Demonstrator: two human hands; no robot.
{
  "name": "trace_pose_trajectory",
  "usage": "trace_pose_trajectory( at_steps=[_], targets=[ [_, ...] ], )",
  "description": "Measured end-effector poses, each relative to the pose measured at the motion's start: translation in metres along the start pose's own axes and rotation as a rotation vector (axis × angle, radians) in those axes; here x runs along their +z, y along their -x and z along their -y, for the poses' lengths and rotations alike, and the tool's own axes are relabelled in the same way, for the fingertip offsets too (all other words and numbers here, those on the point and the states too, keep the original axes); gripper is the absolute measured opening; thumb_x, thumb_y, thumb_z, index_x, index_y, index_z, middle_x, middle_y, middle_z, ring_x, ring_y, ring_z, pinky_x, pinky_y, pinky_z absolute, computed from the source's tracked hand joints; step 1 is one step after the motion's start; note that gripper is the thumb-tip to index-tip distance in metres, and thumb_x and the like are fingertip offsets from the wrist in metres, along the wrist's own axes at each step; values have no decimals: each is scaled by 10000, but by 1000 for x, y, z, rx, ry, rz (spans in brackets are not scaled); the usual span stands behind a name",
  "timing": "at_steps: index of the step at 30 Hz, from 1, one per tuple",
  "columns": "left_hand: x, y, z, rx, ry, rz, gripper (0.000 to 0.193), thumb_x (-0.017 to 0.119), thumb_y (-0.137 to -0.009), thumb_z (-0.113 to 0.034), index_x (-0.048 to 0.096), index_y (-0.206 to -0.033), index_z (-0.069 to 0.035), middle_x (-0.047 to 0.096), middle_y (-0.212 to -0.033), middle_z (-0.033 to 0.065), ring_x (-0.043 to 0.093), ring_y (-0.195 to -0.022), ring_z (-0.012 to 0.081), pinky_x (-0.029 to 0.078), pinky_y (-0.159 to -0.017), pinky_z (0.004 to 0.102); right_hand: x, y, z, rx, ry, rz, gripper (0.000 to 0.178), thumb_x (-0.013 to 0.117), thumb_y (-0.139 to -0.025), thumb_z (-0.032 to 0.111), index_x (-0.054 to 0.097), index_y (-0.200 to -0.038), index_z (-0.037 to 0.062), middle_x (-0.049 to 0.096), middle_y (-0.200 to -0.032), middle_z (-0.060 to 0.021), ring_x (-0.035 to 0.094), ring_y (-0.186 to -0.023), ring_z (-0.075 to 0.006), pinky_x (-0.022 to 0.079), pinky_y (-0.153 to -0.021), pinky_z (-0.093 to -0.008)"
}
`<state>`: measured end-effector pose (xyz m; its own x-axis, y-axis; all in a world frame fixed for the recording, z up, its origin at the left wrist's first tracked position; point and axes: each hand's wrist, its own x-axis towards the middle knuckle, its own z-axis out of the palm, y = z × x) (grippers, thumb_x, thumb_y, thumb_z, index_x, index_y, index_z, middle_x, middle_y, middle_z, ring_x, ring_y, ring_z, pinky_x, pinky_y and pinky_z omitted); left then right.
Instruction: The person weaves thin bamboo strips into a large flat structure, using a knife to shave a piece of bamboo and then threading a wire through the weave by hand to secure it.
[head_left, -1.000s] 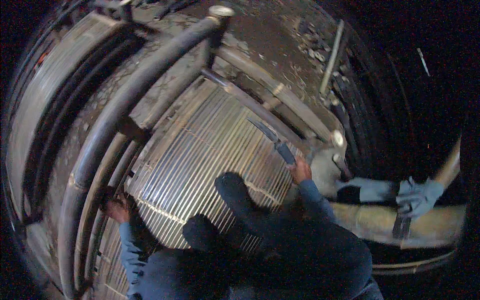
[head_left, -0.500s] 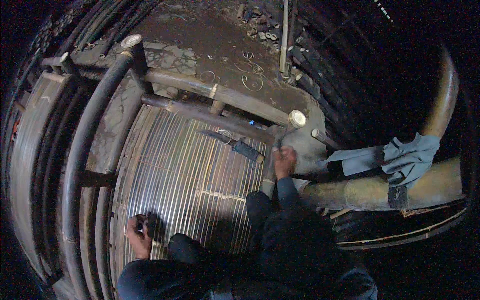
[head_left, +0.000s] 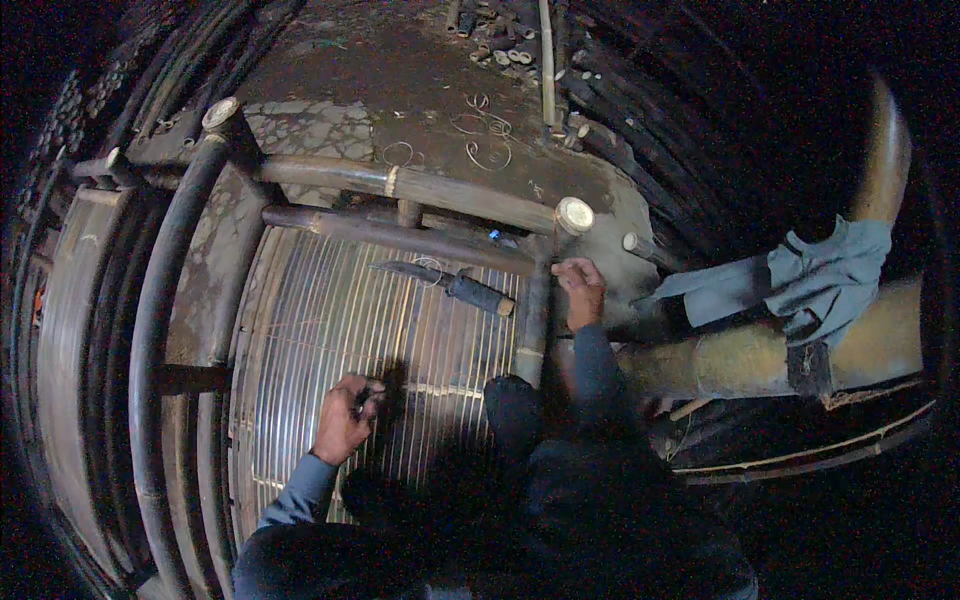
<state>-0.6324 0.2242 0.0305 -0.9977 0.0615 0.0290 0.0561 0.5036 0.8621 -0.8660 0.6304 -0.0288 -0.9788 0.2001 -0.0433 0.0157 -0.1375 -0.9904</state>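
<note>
My left hand (head_left: pixel 345 418) is just above the slatted bamboo seat (head_left: pixel 310 340), its fingers curled together. Whatever it may hold is too dark to make out. Beside an upright bamboo post (head_left: pixel 535 330) at the seat's right side is my right hand (head_left: pixel 583 293), thumb and fingers drawn together at the post's upper part. Anything pinched there is too small to name. Between the hands and farther off, a knife (head_left: pixel 482 296) with a dark wrapped handle lies on the slats, blade pointing left. A thin curled strip (head_left: pixel 430 264) lies by its blade.
Thick bamboo rails (head_left: pixel 450 203) frame the seat at the back, and another pole (head_left: pixel 155 330) runs along the left. A grey cloth (head_left: pixel 830 270) hangs over a large bamboo pole (head_left: pixel 740 360) at right. Loose curls (head_left: pixel 488 153) and bamboo offcuts (head_left: pixel 500 50) lie on the floor.
My left hand has moved right and away from me across the slats. My right hand has shifted slightly up along the post. The view has turned a little; the knife stays lying on the slats.
</note>
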Motion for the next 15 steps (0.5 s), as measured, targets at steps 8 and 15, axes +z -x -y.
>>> trace_pose_trajectory(
  at_steps=[8,15],
  targets=[
    [78,-40,-33,93,303,233,155,626,-823,38,661,-964,-16,670,-958,133,659,-895,240,523,-777,335,-67,48,92,-22,257,-167,154,666,-912,138,669,-1060,93,649,-873,-5,613,-780,-103,539,-656,-270],
    [152,42,34,-213,484,661,203,622,-872,-53,652,-1072,-38,673,-1070,148,644,-989,292,508,-877,355,-195,90,15,-210,706,-156,138,674,-898,132,695,-1032,107,648,-853,19,599,-774,-111,527,-633,-292]
  ],
)
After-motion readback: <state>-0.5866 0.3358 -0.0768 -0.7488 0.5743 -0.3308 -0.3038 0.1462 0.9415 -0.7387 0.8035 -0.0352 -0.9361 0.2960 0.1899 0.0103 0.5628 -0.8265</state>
